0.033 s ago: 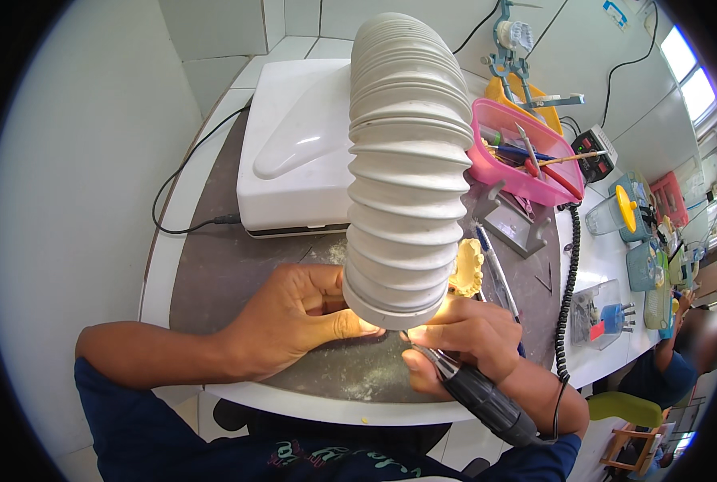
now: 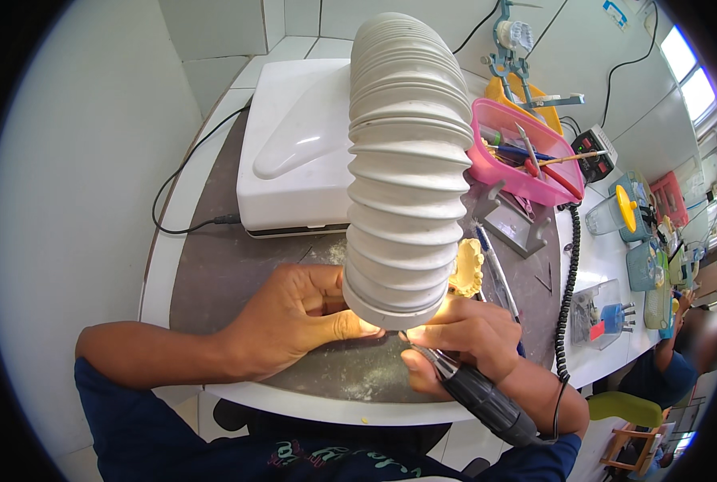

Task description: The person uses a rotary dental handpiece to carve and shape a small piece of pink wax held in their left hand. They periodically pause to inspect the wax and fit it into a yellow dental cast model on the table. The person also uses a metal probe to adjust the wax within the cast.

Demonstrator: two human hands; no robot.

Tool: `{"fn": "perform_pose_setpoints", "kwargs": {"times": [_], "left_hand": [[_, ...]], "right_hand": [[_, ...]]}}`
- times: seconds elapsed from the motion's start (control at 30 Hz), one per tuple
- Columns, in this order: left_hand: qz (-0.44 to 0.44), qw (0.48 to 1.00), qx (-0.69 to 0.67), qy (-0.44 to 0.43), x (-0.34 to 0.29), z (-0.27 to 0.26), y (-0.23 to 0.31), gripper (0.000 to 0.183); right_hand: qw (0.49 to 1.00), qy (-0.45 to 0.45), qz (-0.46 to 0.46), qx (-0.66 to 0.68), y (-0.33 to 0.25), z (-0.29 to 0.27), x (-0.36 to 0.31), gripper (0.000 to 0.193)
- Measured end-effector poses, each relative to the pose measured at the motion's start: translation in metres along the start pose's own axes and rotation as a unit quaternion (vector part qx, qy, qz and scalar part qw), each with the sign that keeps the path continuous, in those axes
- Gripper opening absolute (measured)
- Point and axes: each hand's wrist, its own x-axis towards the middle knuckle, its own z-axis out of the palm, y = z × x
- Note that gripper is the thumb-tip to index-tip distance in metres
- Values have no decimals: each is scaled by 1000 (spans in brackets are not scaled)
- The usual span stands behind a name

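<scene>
My right hand (image 2: 472, 336) was clamped on the black drill (image 2: 491, 402), its tip just below the white hose (image 2: 407, 201). My left hand (image 2: 293, 323) was curled near that tip; the hose partly covered it, so I couldn't tell whether it held anything. A yellow tooth mould (image 2: 468, 271) lay beyond my right hand.

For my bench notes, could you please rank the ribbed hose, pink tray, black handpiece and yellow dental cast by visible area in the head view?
1. Ribbed hose
2. Pink tray
3. Black handpiece, in the right hand
4. Yellow dental cast
</scene>
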Motion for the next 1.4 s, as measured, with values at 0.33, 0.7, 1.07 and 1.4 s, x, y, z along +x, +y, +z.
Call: {"fn": "perform_pose_setpoints", "kwargs": {"times": [0.33,0.7,1.07,1.4], "left_hand": [[-11,1000,-23,-17,-1,2,4,27],[-18,1000,-20,-17,-1,1,3,27],[-21,999,-22,-18,-1,2,4,25],[-24,999,-25,-17,-2,1,3,23]], "right_hand": [[1000,-13,-10,6,-1,-2,2,24],[1000,-11,-10,13,0,-2,2,23],[1000,-19,-14,8,0,-2,3,24],[1000,-14,-14,11,1,-2,3,24]]}}
